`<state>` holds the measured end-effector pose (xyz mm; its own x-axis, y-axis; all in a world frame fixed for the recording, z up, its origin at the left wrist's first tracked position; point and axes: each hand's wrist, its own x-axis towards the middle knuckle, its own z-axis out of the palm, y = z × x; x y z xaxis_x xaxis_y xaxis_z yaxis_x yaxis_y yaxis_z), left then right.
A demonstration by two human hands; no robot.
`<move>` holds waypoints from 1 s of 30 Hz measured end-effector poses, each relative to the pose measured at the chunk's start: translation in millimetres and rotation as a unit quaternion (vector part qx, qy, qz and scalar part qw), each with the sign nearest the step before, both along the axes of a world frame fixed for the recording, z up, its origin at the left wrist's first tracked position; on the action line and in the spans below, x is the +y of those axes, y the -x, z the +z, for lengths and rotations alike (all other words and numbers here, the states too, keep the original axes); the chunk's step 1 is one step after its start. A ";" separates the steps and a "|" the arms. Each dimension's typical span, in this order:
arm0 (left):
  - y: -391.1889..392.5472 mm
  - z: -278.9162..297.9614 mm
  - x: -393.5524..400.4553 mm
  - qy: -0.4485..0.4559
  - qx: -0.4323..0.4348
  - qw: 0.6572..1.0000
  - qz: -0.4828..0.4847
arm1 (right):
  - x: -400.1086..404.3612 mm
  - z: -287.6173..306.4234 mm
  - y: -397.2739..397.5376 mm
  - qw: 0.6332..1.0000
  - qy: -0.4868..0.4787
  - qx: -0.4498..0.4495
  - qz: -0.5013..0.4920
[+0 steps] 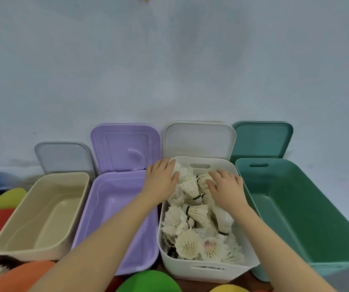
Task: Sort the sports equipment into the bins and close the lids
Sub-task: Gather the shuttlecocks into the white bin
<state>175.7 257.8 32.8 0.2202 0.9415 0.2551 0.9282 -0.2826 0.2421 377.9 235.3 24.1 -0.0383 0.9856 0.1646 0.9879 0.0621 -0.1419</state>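
White feather shuttlecocks [196, 226] fill the white bin [209, 270], lying jumbled with their long axes pointing all ways. The left hand [161, 182] and right hand [226, 189] rest on the pile's far end, fingers spread flat, gripping nothing. Left of them sits the purple bin [118, 218], right the green bin [308, 218].

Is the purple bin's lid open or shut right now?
Open. The purple lid stands upright behind the purple bin, against the wall, and the bin's bare inside is in plain view.
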 end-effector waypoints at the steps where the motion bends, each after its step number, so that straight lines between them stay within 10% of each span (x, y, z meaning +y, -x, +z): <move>1: 4.8 5.7 -10.3 -0.014 -0.002 1.000 0.001 | -9.6 4.6 5.2 1.000 -0.006 0.011 0.009; 30: 381.8 -30.5 -251.0 0.008 -0.059 0.985 0.164 | -166.4 -20.3 361.9 0.925 -0.004 0.253 0.284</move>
<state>-206.1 6.8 2.3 -0.1259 0.9615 0.2444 0.9343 0.0322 0.3550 16.0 68.9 3.8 -0.4657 0.8286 0.3108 0.6031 0.5541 -0.5738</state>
